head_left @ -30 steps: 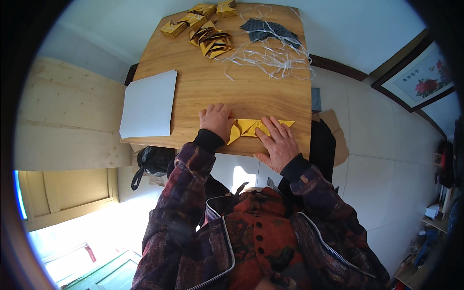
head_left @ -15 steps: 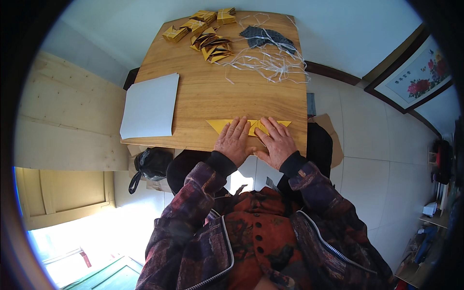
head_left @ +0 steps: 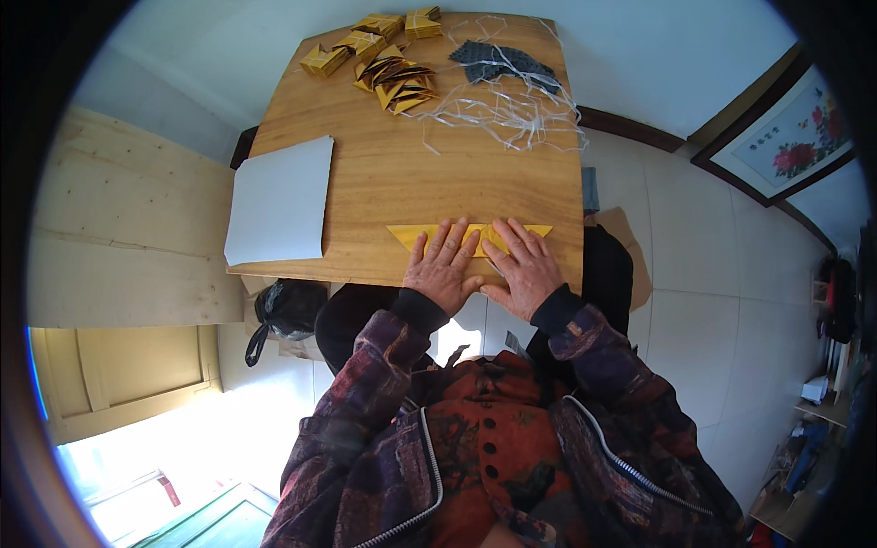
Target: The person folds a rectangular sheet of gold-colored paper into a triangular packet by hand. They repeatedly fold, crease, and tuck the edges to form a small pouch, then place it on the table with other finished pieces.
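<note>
A folded piece of yellow paper [head_left: 405, 235] lies near the front edge of the wooden table [head_left: 402, 183], its long side away from me and a pointed corner at each end. My left hand [head_left: 444, 265] rests flat on its left half, fingers stretched and slightly spread. Over the right half lies my right hand [head_left: 524, 265], also flat with the fingers out. The two thumbs come close together at the table's edge. Part of the paper is hidden under both hands.
White sheets [head_left: 279, 203] lie at the table's left. Tied bundles of folded yellow paper [head_left: 361, 43] and a loose heap of folded pieces [head_left: 399, 80] are at the far left. White strings [head_left: 521, 119] and a dark grey cloth [head_left: 502, 64] lie far right. A black bag [head_left: 290, 309] is below.
The fingers of my left hand have spread a little wider on the yellow paper. My right hand stays nearly in place. The whole view has shifted slightly.
</note>
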`<state>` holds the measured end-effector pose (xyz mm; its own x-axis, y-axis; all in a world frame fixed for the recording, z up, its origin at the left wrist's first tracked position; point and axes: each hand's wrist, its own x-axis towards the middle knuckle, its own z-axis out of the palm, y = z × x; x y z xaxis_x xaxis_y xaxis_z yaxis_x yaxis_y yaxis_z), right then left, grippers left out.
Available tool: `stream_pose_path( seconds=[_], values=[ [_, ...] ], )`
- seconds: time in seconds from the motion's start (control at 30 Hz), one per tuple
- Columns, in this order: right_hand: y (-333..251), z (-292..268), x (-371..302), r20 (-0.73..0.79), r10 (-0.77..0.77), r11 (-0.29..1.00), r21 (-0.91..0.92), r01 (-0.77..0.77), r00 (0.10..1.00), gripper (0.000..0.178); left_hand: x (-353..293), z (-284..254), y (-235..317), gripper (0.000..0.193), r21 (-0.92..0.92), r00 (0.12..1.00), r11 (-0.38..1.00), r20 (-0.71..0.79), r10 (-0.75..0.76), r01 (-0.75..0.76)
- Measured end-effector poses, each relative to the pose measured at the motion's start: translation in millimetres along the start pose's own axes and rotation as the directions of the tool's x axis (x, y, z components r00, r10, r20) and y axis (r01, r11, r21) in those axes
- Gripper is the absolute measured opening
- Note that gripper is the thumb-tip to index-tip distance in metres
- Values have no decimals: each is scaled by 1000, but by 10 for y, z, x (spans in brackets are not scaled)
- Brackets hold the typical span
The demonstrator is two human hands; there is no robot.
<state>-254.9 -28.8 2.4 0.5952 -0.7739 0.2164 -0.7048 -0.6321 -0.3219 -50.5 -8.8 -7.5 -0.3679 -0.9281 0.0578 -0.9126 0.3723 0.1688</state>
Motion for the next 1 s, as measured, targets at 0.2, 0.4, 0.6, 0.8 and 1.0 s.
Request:
stream_pose_path(
  seconds=[0.2,0.4,0.6,0.8,1.0],
  values=[
    [38,26,-26,35,20,1000,23,-21,999,79,-2,20,-4,74,18,998,1000,-61,21,-20],
    [-29,-3,-157,83,66,997,-47,-62,994,93,-3,40,-16,71,28,998,999,-54,22,-20],
    [5,-146,-339,132,136,979,-168,-113,982,95,-1,26,-18,69,7,998,1000,-54,20,-20],
    [-11,-258,-323,149,180,981,-101,-166,972,89,5,-19,4,68,18,1000,1000,0,-2,2],
    [-209,68,157,65,62,998,16,-64,996,86,27,20,-9,68,29,1000,1000,-1,-7,7]
  ],
)
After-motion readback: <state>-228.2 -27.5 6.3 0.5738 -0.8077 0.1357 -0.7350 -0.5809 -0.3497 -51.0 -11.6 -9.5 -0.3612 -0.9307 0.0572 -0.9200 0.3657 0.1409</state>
